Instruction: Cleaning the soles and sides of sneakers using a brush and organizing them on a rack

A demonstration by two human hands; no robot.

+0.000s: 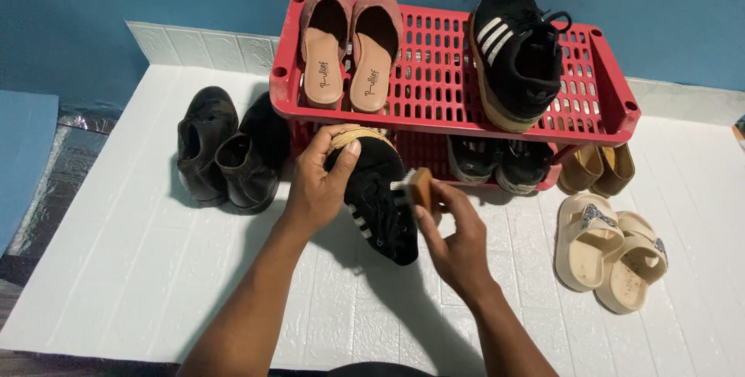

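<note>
While the left hand point(317, 183) grips a black sneaker point(380, 198), the right hand point(454, 241) pinches a wooden brush point(420, 188) against it.

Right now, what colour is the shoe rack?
Red, a slotted plastic shoe rack, clearest in the head view.

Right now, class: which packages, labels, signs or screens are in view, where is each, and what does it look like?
Insole labels: dark script marks printed on the tan insoles of the pink mules, top shelf of the red rack, left end.
No packages, signs or screens.
</note>
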